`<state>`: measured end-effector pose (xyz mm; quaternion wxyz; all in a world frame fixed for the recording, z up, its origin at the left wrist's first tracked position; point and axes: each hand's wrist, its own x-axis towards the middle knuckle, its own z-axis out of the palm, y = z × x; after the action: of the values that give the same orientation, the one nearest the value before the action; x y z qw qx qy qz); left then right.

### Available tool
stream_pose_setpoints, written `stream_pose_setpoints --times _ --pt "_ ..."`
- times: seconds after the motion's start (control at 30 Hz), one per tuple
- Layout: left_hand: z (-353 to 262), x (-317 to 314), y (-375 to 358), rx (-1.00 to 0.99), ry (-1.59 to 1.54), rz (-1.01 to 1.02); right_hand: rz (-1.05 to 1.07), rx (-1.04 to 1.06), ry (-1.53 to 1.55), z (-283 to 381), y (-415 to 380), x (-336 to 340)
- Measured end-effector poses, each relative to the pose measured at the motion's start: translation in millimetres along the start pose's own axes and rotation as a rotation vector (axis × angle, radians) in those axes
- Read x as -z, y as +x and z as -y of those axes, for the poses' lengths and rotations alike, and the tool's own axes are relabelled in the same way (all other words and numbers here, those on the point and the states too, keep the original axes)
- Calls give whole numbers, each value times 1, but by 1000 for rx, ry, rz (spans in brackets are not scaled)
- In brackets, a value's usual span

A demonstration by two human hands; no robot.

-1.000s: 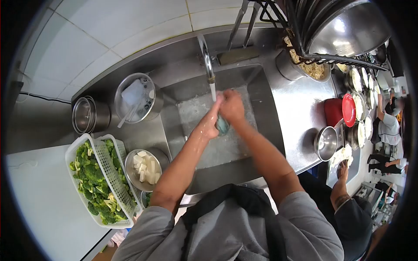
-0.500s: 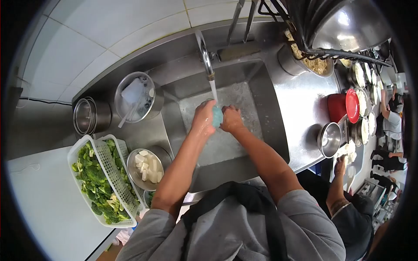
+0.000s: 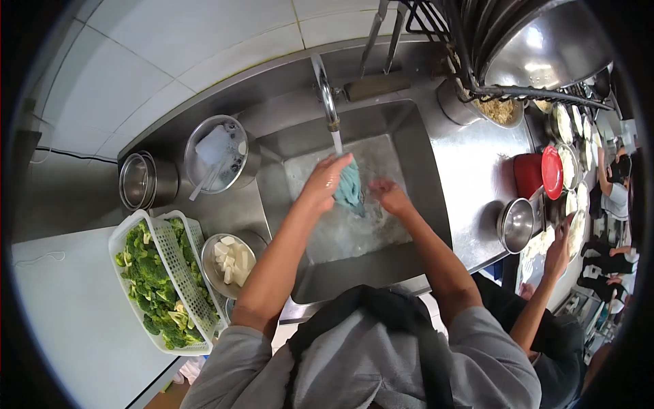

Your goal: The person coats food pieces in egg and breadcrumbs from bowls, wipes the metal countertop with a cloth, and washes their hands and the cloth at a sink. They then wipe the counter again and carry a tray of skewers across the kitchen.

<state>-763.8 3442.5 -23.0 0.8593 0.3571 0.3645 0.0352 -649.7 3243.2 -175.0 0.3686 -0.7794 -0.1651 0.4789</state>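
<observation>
Under the running faucet point(image 3: 327, 95), my left hand point(image 3: 325, 183) grips a teal cloth point(image 3: 350, 187) that hangs down over the sink. The cloth is wet and its lower end trails toward the basin bottom. To the right of it, apart from the cloth, is my right hand point(image 3: 390, 198), slightly blurred, with its fingers loosely apart and nothing visible in them. Water runs from the spout onto the cloth and the left fingers. Both hands are above the steel sink point(image 3: 426, 177).
Left stand a pot point(image 3: 249, 160) of sudsy water with a white utensil, nested steel pots point(image 3: 163, 180), a bowl of white chunks point(image 3: 235, 262) and a white basket point(image 3: 174, 283) of broccoli. To the right are steel bowls point(image 3: 516, 223), a red container point(image 3: 528, 174) and a co-worker's arm point(image 3: 545, 290).
The cloth, bunched between both hands before, now hangs loose from my left hand. My right hand has moved away to the right. The co-worker's arm has lifted.
</observation>
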Motion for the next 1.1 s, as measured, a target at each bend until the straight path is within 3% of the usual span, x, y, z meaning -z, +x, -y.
stream_pose_setpoints --times 0.07,0.17,0.2,0.27,0.3,0.37,0.4,0.47,0.5,0.57,0.6,0.67,0.77,0.8,0.87,0.93,1.07,1.1 --pt "35 21 39 13 -33 56 99 46 819 75 -27 -4" --pt "21 4 25 56 -226 -30 54 306 31 128 -28 6" --pt "25 21 31 66 -159 68 -100 311 32 130 -18 10" --pt "16 25 11 -84 471 35 -400 320 39 129 4 21" --pt "15 28 0 -157 785 13 -380 292 236 138 5 31" --pt "26 48 -9 -215 571 -16 -340 233 635 163 -5 53" --pt "29 53 -8 -243 465 -20 -392 334 544 158 2 49" --pt "33 45 -3 -194 -123 -8 -488 525 338 142 19 37" --pt "35 42 1 -164 -424 -2 -393 452 222 148 6 24" --pt "44 48 25 -60 -508 43 -321 294 -151 161 -32 -33" --pt "52 54 41 -5 -547 65 -327 479 -235 143 -35 -67" --pt "78 83 83 137 -673 592 -333 635 -196 161 -78 -94" --pt "69 29 31 -61 -347 105 -657 629 -283 157 -49 -75" --pt "63 17 32 33 -350 8 -835 739 -366 144 -24 -66" --pt "48 4 28 111 -332 -118 -822 666 -236 145 -12 -69" --pt "64 37 59 -171 -196 71 -748 541 -205 173 -35 -71" --pt "89 90 120 132 -645 672 -542 530 -256 171 -51 -83" --pt "85 80 111 156 -649 582 -568 506 -292 169 -46 -76"
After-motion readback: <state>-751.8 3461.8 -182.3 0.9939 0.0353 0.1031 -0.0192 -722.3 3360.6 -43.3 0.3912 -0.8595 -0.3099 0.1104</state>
